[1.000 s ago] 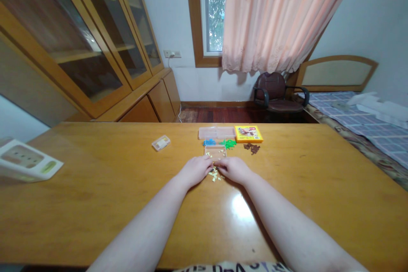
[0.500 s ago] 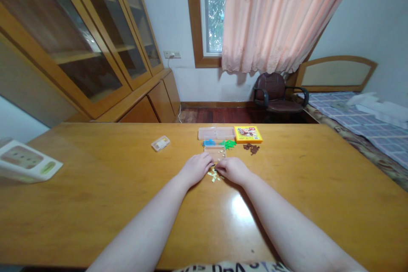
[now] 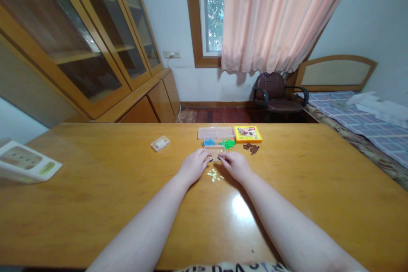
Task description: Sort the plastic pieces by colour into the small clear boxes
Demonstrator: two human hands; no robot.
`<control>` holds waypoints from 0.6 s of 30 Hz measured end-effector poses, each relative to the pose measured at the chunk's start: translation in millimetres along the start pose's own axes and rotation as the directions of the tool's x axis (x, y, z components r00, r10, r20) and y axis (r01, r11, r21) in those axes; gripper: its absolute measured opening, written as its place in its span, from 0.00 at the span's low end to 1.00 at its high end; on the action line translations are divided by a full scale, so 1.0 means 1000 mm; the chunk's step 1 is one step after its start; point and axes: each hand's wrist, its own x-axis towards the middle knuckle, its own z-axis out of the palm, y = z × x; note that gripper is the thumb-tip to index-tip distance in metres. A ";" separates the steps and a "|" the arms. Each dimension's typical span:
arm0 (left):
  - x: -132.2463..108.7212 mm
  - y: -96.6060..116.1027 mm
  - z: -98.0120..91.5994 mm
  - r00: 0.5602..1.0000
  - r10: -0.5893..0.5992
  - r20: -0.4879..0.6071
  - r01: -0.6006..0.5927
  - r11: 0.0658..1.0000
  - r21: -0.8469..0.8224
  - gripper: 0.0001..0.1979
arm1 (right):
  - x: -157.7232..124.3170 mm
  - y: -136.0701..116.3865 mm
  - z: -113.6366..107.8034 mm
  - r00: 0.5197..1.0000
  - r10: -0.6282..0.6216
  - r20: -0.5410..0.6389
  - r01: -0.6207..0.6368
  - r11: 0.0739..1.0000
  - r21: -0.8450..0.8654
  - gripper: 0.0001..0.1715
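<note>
A small clear plastic tray with a few cream pieces in it lies between my hands. My left hand is at the tray's near left corner, its fingers closed together; whatever is in them is too small to make out. At the near right corner is my right hand, thumb and fingers pinched over the tray's edge, with any held piece hidden. A loose pile of small cream pieces lies on the table just nearer to me than the tray.
Behind the tray are blue pieces, green pieces, a long clear tray and a yellow box. Brown pieces lie to the right. A small clear case and a white container stand left on the wooden table.
Both hands have moved forward from the cream pile to the near edge of the clear tray. The pile now shows uncovered.
</note>
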 end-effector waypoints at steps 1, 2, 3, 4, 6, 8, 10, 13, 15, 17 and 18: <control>0.000 0.001 -0.001 0.998 0.046 0.039 -0.046 0.999 0.007 0.09 | 0.000 0.001 0.000 0.997 0.025 -0.073 -0.024 1.000 0.015 0.12; -0.001 0.001 -0.002 0.993 0.088 0.076 -0.089 0.996 0.014 0.09 | 0.000 0.003 0.001 0.991 0.047 -0.128 -0.044 0.999 0.026 0.12; -0.001 0.002 -0.004 0.987 0.120 0.104 -0.122 0.992 0.020 0.08 | 0.001 0.004 0.001 0.984 0.066 -0.163 -0.061 0.998 0.031 0.12; -0.002 0.003 -0.005 0.982 0.141 0.123 -0.145 0.989 0.026 0.07 | 0.001 0.006 0.002 0.980 0.084 -0.182 -0.080 0.996 0.031 0.12; -0.002 0.004 -0.008 0.978 0.157 0.139 -0.163 0.986 0.033 0.07 | 0.003 0.008 0.003 0.978 0.124 -0.166 -0.124 0.992 0.009 0.13; -0.002 0.005 -0.010 0.974 0.163 0.155 -0.171 0.985 0.036 0.07 | 0.004 0.008 0.003 0.978 0.182 -0.099 -0.186 0.982 -0.031 0.14; -0.003 0.005 -0.012 0.969 0.172 0.179 -0.182 0.983 0.038 0.07 | 0.005 0.006 0.002 0.973 0.230 -0.027 -0.232 0.971 -0.062 0.15; -0.004 0.004 -0.012 0.958 0.187 0.216 -0.200 0.979 0.039 0.07 | 0.004 0.002 -0.001 0.978 0.205 0.038 -0.203 0.978 -0.053 0.15; -0.004 0.004 -0.011 0.955 0.189 0.230 -0.204 0.978 0.043 0.07 | 0.003 -0.001 -0.002 0.986 0.147 0.083 -0.145 0.989 -0.035 0.15; -0.004 0.004 -0.010 0.954 0.181 0.240 -0.199 0.979 0.052 0.07 | 0.002 -0.003 -0.002 0.988 0.094 0.126 -0.092 0.996 -0.019 0.14; -0.004 0.005 -0.010 0.954 0.177 0.242 -0.196 0.979 0.058 0.07 | 0.001 -0.003 -0.002 0.987 0.071 0.144 -0.070 0.997 -0.014 0.14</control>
